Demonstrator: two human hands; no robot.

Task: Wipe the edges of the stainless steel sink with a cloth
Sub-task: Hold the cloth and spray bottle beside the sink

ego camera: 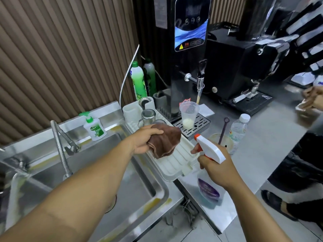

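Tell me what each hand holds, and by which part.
The left hand grips the bunched brown cloth by one end; the right hand holds the spray bottle by its neck.

My left arm (83,186): bare, stretched forward from the lower left, wrist straight.

My left hand (145,140): back of the hand up, thumb laid on top, fingers curled underneath. It grips a bunched brown cloth (166,142), which juts out past the fingers to the right.

My right arm (258,212): bare, rising from the lower right and angled up and to the left.

My right hand (216,169): back turned toward me, fingers wrapped round the neck of a spray bottle (212,150), index finger reaching forward to the orange trigger.

Both hands: near each other, not touching, the left a little higher in view.
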